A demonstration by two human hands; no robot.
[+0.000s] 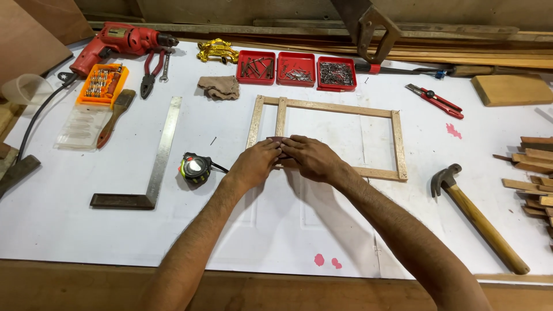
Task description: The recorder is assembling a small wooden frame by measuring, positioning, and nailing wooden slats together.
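A rectangular frame of thin wooden strips (340, 107) lies flat on the white tabletop (75, 230), with an inner upright strip near its left end. My left hand (257, 163) and my right hand (311, 156) meet over the frame's near left corner. Between their fingers they pinch a small dark reddish-brown piece (276, 140), pressed against the wood there. The hands hide the corner and most of that piece.
A hammer (478, 216) lies right, a tape measure (194, 168) and steel square (152, 167) left. Behind are three red trays of nails and screws (296, 69), a rag (219, 87), pliers (149, 72), a red drill (118, 41), a bit box (103, 85), a brush (115, 118), a red cutter (435, 100) and wood offcuts (533, 173).
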